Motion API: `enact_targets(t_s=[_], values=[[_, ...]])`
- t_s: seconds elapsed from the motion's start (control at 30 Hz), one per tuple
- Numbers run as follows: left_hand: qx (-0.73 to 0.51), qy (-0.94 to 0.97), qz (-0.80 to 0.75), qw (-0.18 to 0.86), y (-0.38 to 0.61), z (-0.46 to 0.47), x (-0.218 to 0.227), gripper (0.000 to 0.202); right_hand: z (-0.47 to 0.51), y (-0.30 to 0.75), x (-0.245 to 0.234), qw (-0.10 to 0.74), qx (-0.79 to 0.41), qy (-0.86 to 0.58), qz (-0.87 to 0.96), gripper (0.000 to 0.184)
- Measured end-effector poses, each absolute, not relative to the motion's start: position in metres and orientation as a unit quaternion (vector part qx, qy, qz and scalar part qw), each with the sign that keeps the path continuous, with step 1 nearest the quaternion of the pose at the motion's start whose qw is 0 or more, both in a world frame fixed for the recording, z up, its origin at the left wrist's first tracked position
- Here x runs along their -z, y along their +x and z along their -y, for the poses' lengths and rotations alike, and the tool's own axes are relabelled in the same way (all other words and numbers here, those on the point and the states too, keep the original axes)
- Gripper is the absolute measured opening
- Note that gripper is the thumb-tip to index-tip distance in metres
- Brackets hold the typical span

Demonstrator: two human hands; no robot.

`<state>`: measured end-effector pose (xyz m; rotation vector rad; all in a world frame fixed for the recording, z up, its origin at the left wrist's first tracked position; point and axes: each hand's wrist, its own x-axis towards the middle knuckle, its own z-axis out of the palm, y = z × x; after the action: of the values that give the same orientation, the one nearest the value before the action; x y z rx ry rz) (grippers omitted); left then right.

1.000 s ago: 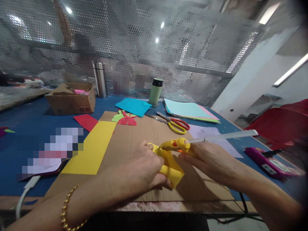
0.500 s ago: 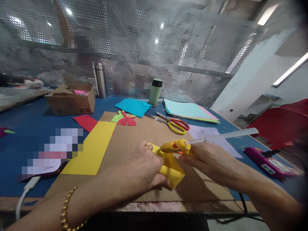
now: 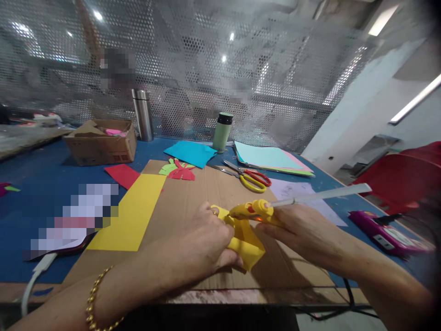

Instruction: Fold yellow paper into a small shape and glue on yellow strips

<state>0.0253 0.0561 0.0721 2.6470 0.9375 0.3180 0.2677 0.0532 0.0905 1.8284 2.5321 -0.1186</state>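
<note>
Over the table [image 3: 51, 170] and cardboard [image 3: 193, 188], I had my left hand [image 3: 196, 243], fingers clamped on the folded paper [image 3: 248, 246], and my right hand [image 3: 303, 230] closed round the glue gun [image 3: 253, 210], nozzle at the fold, judging a steady pinch clear of the tip best.

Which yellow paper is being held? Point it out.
The small folded yellow piece, pinched in the left hand by the glue gun; the long yellow sheet lies flat, untouched, farther left.
</note>
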Motion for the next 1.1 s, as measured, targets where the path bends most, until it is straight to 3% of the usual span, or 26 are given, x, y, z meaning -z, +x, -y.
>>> enact_targets(t_s=[1.1], values=[[-0.11, 0.913, -0.348, 0.183, 0.025, -0.055, -0.073, 0.035, -0.054, 0.268, -0.09, 0.001, 0.021, 0.599, -0.801, 0.048]])
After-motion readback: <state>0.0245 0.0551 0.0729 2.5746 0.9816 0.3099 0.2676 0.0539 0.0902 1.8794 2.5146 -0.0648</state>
